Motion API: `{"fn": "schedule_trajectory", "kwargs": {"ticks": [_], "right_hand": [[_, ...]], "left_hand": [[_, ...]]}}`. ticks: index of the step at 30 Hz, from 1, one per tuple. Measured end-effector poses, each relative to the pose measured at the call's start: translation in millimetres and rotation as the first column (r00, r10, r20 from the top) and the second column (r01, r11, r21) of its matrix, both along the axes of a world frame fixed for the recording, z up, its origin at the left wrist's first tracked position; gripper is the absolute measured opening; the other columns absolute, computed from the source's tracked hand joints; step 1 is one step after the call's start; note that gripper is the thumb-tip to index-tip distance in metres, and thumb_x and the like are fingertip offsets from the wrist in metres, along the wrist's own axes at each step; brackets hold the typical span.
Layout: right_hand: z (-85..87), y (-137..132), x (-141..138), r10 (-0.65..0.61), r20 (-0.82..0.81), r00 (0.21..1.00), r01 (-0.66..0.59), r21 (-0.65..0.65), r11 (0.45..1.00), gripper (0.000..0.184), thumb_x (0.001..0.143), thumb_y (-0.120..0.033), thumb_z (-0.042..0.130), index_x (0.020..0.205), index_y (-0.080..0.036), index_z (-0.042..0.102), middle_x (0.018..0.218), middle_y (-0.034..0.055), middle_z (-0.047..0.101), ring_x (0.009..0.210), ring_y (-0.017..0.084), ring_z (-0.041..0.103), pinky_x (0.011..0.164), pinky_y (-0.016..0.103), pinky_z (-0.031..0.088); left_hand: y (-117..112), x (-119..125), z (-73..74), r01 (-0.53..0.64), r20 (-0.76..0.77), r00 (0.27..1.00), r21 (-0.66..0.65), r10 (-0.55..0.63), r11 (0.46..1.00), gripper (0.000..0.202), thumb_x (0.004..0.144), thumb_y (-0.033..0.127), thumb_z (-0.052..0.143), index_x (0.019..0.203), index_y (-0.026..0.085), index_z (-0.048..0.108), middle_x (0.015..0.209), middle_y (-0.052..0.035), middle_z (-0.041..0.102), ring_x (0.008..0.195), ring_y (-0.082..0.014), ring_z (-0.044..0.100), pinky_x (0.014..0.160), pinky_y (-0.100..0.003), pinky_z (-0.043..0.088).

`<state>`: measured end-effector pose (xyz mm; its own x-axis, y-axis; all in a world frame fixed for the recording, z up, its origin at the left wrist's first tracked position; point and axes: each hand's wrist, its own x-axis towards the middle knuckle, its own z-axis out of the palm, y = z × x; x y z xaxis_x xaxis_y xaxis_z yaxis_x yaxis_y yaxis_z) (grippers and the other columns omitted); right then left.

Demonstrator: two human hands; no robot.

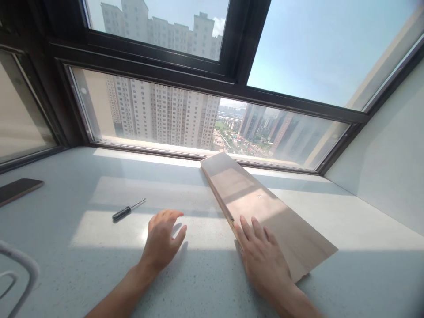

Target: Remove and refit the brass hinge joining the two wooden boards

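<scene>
My left hand [161, 240] is just above or resting on the white sill, thumb and fingers apart with nothing between them. A screwdriver [129, 210] with a dark handle and thin metal shaft lies beyond it to the left. My right hand [263, 254] rests on the near left part of a long light-brown wooden board [265, 203], fingers spread over its top and left edge; its thumb is hidden. Lying at a slant, the board has its far end close to the window frame. A small brass-coloured fitting [232, 221] shows at its left edge, near my fingertips.
The pale speckled sill [195, 282] carries sunlit patches. A flat dark object [20, 189] lies at the far left, and a white curved tube or cable [26, 269] stands at the left edge. Dark window frames [159, 148] border the back; a white wall [394, 150] rises at right.
</scene>
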<state>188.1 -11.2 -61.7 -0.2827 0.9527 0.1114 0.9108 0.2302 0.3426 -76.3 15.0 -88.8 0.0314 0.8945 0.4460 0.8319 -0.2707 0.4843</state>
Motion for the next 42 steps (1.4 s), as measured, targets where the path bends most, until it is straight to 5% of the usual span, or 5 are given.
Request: {"fn": "schedule_trajectory", "kwargs": {"ticks": [9, 17, 22, 34, 42], "right_hand": [[-1.2, 4, -1, -0.008, 0.023, 1.0, 0.008, 0.03, 1.0, 0.061, 0.083, -0.012, 0.037, 0.145, -0.015, 0.038, 0.152, 0.0099, 0.033, 0.138, 0.035, 0.026, 0.106, 0.056, 0.027], [15.5, 60, -53, -0.094, -0.058, 0.994, 0.088, -0.093, 0.992, 0.081, 0.082, -0.044, 0.055, 0.148, -0.009, 0.026, 0.155, 0.0166, 0.025, 0.141, 0.038, 0.014, 0.111, 0.055, 0.012], [-2.2, 94, -71, -0.217, -0.049, 0.975, 0.211, -0.11, 0.971, 0.057, 0.089, -0.019, 0.04, 0.145, -0.008, 0.034, 0.151, 0.0211, 0.03, 0.137, 0.04, 0.027, 0.103, 0.061, 0.022], [-6.9, 111, -36, -0.292, -0.01, 0.956, 0.292, -0.005, 0.956, 0.057, 0.089, -0.011, 0.032, 0.146, -0.017, 0.034, 0.153, 0.0143, 0.03, 0.135, 0.034, 0.033, 0.1, 0.051, 0.031], [-2.8, 115, 4, -0.391, -0.005, 0.92, 0.391, 0.056, 0.919, 0.06, 0.088, -0.006, 0.031, 0.144, -0.027, 0.037, 0.149, 0.0172, 0.037, 0.12, 0.037, 0.046, 0.077, 0.047, 0.045]], "left_hand": [[2, 5, -5.2, 0.044, 0.01, 0.999, -0.001, -0.044, 0.999, 0.024, 0.086, 0.03, 0.048, 0.106, 0.02, 0.059, 0.106, -0.0068, 0.066, 0.105, -0.0257, 0.056, 0.096, -0.051, 0.037], [2, 7, -6.6, 0.059, 0.02, 0.998, -0.029, -0.059, 0.998, 0.026, 0.086, 0.03, 0.048, 0.107, 0.02, 0.06, 0.107, -0.0072, 0.067, 0.105, -0.0258, 0.057, 0.097, -0.05, 0.037], [2, 5, -7.6, 0.06, 0.035, 0.998, -0.026, -0.06, 0.998, 0.026, 0.085, 0.03, 0.049, 0.106, 0.02, 0.061, 0.105, -0.0067, 0.067, 0.103, -0.0252, 0.058, 0.096, -0.049, 0.039], [2, 3, -8.4, 0.067, 0.062, 0.996, -0.029, -0.065, 0.997, 0.027, 0.086, 0.029, 0.048, 0.109, 0.021, 0.059, 0.102, -0.0057, 0.068, 0.102, -0.0248, 0.059, 0.096, -0.049, 0.039], [1, 3, -8.4, 0.07, 0.074, 0.995, -0.031, -0.067, 0.997, 0.026, 0.086, 0.029, 0.048, 0.107, 0.021, 0.059, 0.1, -0.0058, 0.068, 0.101, -0.0245, 0.06, 0.096, -0.049, 0.039]]}}
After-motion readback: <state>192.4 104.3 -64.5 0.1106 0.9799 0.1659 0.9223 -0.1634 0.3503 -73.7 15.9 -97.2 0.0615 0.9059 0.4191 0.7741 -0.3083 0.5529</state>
